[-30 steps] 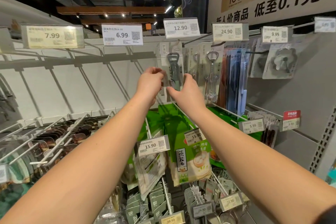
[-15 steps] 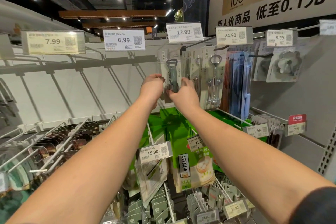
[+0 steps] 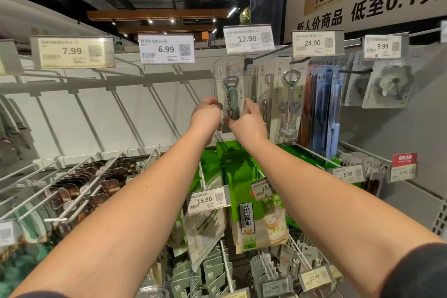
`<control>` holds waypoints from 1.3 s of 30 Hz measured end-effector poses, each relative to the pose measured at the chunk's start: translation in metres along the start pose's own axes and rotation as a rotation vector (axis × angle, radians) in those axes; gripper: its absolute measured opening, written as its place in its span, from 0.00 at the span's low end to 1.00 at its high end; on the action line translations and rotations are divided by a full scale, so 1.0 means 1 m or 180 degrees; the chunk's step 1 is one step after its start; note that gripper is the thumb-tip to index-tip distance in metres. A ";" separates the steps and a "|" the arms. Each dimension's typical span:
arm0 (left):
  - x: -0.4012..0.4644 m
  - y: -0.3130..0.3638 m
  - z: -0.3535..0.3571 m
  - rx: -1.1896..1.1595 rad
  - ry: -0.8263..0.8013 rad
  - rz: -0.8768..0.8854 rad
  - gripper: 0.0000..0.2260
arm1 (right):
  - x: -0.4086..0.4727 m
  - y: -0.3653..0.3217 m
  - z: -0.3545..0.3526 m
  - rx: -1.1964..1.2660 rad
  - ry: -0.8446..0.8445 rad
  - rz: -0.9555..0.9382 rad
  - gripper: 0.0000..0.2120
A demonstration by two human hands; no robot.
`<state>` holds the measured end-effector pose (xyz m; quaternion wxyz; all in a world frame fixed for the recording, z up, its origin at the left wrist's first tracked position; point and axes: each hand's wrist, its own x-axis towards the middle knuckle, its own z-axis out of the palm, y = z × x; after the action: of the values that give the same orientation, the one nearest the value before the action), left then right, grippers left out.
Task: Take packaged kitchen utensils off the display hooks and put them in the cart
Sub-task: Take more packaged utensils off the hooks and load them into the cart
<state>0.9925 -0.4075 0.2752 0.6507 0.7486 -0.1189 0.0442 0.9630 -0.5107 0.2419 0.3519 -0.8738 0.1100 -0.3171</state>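
Observation:
A packaged green bottle opener (image 3: 229,89) hangs on the display hook under the 12.90 price tag (image 3: 249,38). My left hand (image 3: 206,116) pinches the lower left edge of its clear pack. My right hand (image 3: 249,120) grips the pack's lower right side, fingers curled round it. To the right hang several packaged corkscrews (image 3: 289,101) under the 24.90 tag (image 3: 314,43). The cart is out of view.
Bare white hooks (image 3: 79,89) fill the upper left under the 7.99 and 6.99 tags. Green steamer-cloth packs (image 3: 258,220) hang below my arms. Dark packs (image 3: 79,191) sit on the lower left hooks, blue and orange packs (image 3: 321,109) at the right.
Both hands have stayed on the bottle opener pack, which still hangs on its hook. The view has tilted slightly, so the shelf sits a little lower in the frame.

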 end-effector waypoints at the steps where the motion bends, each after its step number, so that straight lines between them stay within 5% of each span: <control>1: -0.001 -0.001 0.000 0.0009 -0.0001 0.0000 0.20 | 0.000 0.001 -0.001 -0.0080 -0.0057 -0.0024 0.31; 11: -0.031 -0.009 -0.017 0.0370 0.0329 0.0074 0.21 | -0.022 0.005 -0.020 -0.0024 0.0002 -0.0057 0.43; 15: -0.064 -0.019 -0.045 0.0457 0.0723 0.0184 0.16 | -0.042 -0.006 -0.031 -0.0009 -0.0176 -0.0585 0.34; 21: -0.172 -0.039 -0.124 0.0899 0.1574 0.0194 0.10 | -0.098 -0.051 -0.002 -0.0082 -0.1408 -0.1572 0.22; 27: -0.324 -0.108 -0.201 0.2159 0.2480 -0.0941 0.11 | -0.222 -0.083 0.066 0.0035 -0.2781 -0.2487 0.23; 32: -0.451 -0.160 -0.239 0.2801 0.2344 -0.2228 0.11 | -0.350 -0.082 0.124 -0.0132 -0.3989 -0.2997 0.21; 39: -0.584 -0.224 -0.310 0.2947 0.2479 -0.3169 0.13 | -0.474 -0.112 0.200 -0.0533 -0.4815 -0.3498 0.26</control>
<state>0.5075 -0.0043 -0.0230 0.2103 0.8396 0.4982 0.0517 0.7180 -0.1234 -0.0176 0.0669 -0.7997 -0.5537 0.2224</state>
